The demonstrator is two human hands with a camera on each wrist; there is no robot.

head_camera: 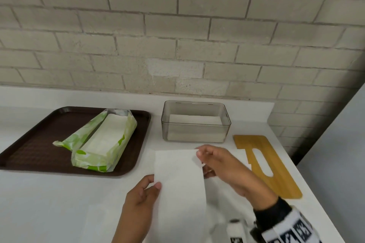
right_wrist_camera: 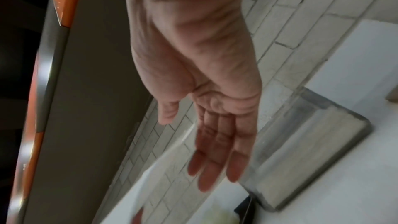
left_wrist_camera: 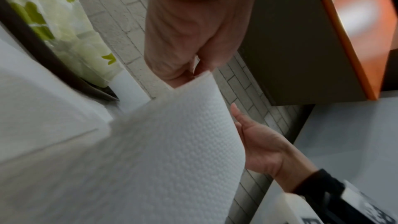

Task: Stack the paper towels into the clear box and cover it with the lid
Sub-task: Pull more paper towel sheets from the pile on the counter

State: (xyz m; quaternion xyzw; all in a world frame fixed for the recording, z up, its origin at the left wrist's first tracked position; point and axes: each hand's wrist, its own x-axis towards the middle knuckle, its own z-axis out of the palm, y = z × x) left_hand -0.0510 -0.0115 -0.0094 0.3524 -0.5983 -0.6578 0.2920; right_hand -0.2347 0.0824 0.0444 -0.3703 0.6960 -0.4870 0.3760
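I hold a white paper towel up over the counter in front of me. My left hand pinches its left edge between thumb and fingers, and the left wrist view shows this pinch on a corner of the embossed towel. My right hand is at the towel's upper right corner with its fingers straight and spread. The clear box stands behind near the wall, with folded towels lying in its bottom. Its bamboo lid with an oval slot lies flat to the right.
A brown tray at the left carries an opened green and white pack of paper towels. A tiled wall runs behind the counter. The counter's right edge drops off just past the lid. The clear box sits just beyond my right fingertips.
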